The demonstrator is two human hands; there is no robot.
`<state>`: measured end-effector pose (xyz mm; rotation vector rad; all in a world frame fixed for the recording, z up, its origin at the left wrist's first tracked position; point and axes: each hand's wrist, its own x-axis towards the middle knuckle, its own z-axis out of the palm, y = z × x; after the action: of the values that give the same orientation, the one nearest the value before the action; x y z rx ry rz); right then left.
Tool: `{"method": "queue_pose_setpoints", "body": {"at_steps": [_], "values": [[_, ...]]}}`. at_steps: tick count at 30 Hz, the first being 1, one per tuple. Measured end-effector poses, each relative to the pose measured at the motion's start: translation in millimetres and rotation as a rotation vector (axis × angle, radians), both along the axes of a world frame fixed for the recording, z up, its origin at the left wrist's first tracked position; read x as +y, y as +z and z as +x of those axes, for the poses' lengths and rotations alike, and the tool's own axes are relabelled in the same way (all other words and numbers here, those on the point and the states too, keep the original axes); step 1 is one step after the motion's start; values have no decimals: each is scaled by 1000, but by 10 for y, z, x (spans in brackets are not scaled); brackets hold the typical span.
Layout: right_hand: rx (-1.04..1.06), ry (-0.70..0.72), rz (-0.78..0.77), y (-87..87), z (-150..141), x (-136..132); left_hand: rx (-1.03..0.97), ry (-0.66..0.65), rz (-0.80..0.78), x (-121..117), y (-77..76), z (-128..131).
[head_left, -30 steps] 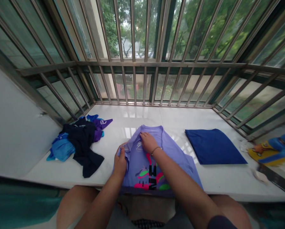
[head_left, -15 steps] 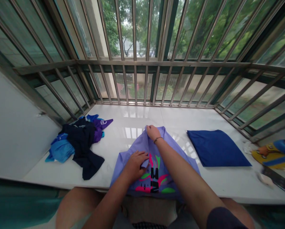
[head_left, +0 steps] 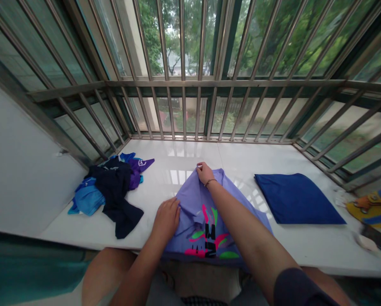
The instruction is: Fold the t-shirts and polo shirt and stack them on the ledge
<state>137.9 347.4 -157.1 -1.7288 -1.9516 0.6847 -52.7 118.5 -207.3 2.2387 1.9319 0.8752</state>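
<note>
A lavender shirt [head_left: 190,212] with a pink, green and black print lies spread on the white ledge in front of me, its lower edge at the ledge's near rim. My right hand [head_left: 205,173] pinches its top left shoulder, by the collar, with the forearm crossing over the cloth. Along the shirt's left side, my left hand [head_left: 167,217] is closed over the edge, fingers together on the fabric and thumb hidden. A small fold of cloth sticks up near the print.
On the left of the white ledge [head_left: 165,148] lies a heap of dark, blue and purple clothes [head_left: 114,182]. A folded navy cloth [head_left: 298,197] lies to the right. Farther right are a yellow-and-blue item [head_left: 375,208] and a small pale object [head_left: 365,241]. Metal bars [head_left: 190,83] line the window.
My left hand has moved left from the shirt's front to its left edge, and the cloth there now reaches less far left. My right hand keeps hold of the shoulder. The view has shifted slightly.
</note>
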Motion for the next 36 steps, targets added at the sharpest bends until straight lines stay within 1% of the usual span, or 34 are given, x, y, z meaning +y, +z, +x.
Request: {"method": "queue_pose_setpoints", "body": {"at_steps": [4,9,11,13,15,18,20,21,23,25,27,30,33,35,36], "values": [[-35,34,37,-39,34,-8,45,48,29,-82,-50,-165],[-132,72,85,-39,8,-2,-21,88,8,-120,12,-202],[-177,83,110,-10,-16,-7,-50,118,6,-91,41,-223],[-219,123,156,37,-34,-32,-79,150,18,-52,62,-269],[-251,227,216,89,-39,-81,-111,171,26,-14,75,-336],[-293,498,280,136,-24,-196,-155,166,-5,28,93,-438],[-324,670,300,129,-18,-276,-175,154,-35,44,106,-485],[-340,730,308,116,-23,-309,-185,152,-47,48,114,-498],[-372,796,322,80,-62,-354,-199,167,-64,47,127,-501],[-402,806,333,45,-137,-366,-197,194,-71,35,136,-483],[-425,779,343,23,-232,-358,-172,230,-70,14,140,-456],[-441,694,355,26,-361,-347,-116,309,-58,-16,138,-425],[-440,579,365,77,-414,-383,-82,392,-16,-30,142,-417],[-434,513,377,131,-399,-459,-81,394,30,-25,157,-412],[-431,489,386,157,-379,-524,-86,363,55,-16,168,-403]]}}
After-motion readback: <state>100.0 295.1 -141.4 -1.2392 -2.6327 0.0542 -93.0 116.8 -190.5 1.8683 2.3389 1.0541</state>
